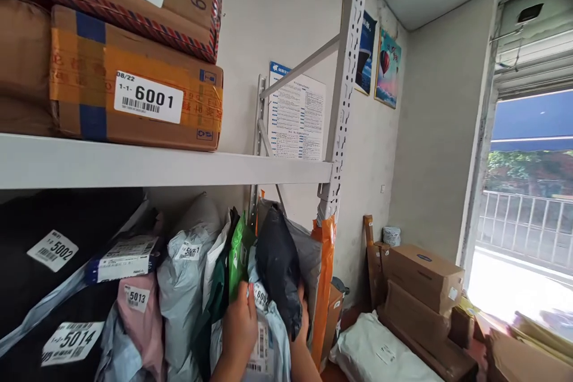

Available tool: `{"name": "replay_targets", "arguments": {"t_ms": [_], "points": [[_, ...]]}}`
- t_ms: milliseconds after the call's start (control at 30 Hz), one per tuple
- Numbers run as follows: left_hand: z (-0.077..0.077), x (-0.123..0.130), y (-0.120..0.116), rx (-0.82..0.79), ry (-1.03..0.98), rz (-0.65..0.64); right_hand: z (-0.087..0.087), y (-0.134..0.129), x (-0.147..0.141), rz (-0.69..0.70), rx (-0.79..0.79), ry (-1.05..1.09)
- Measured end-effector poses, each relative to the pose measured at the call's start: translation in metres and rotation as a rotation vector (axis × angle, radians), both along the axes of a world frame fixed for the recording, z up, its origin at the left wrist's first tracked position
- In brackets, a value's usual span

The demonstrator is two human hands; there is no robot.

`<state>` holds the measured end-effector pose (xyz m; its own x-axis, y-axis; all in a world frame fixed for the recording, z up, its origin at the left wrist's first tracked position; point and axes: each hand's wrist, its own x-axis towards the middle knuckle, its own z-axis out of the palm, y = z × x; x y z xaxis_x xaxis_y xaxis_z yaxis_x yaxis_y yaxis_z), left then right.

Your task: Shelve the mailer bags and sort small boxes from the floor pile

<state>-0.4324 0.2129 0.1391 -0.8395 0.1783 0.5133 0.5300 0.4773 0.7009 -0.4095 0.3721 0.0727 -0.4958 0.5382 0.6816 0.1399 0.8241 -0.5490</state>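
Two hands work a crammed shelf: left hand fingers curled on a pale labelled mailer, right hand, at three o'clock, gripping a black parcel; neighbouring bags could spill.

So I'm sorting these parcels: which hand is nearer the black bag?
Right. The right hand grips the black bag at its lower edge; the left hand is beside it on a pale labelled parcel.
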Motion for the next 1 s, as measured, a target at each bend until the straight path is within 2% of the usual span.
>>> {"name": "replay_targets", "arguments": {"t_ms": [67, 133, 200, 267, 333, 433, 467, 533, 600, 667, 767, 833, 900, 1000], "points": [[0.014, 0.002, 0.0, -0.116, -0.028, -0.008, 0.014, -0.019, 0.027, 0.062, -0.138, -0.02], [0.02, 0.005, -0.002, -0.166, -0.049, -0.027, 0.026, -0.041, 0.051, 0.106, -0.227, -0.114], [0.019, 0.006, -0.005, -0.148, -0.05, -0.05, 0.04, -0.06, 0.067, 0.122, -0.24, -0.262], [0.015, 0.005, -0.009, -0.104, -0.041, -0.073, 0.06, -0.07, 0.076, 0.113, -0.158, -0.418], [0.012, 0.003, -0.012, -0.073, -0.02, -0.095, 0.091, -0.072, 0.082, 0.129, -0.036, -0.576], [0.009, 0.0, -0.015, -0.036, -0.005, -0.139, 0.156, -0.062, 0.095, 0.252, 0.093, -0.798], [0.009, 0.0, -0.015, -0.017, -0.012, -0.158, 0.179, -0.059, 0.096, 0.256, 0.115, -0.775], [0.009, 0.0, -0.015, 0.022, -0.042, -0.187, 0.217, -0.054, 0.087, 0.263, 0.155, -0.541], [0.008, 0.001, -0.016, 0.044, -0.068, -0.187, 0.237, -0.054, 0.06, 0.246, 0.218, -0.465], [0.005, 0.002, -0.018, 0.06, -0.08, -0.173, 0.236, -0.057, 0.021, 0.126, 0.235, -0.651], [-0.008, 0.0, -0.022, 0.112, -0.095, -0.186, 0.205, -0.062, -0.028, 0.003, 0.216, -0.804], [-0.023, -0.005, -0.024, 0.149, -0.111, -0.217, 0.18, -0.061, -0.046, -0.044, 0.275, -0.805], [-0.039, -0.01, -0.024, 0.16, -0.116, -0.246, 0.162, -0.056, -0.056, -0.049, 0.359, -0.78], [-0.052, -0.011, -0.018, 0.143, -0.13, -0.288, 0.155, -0.038, -0.07, 0.016, 0.451, -0.784]]}}
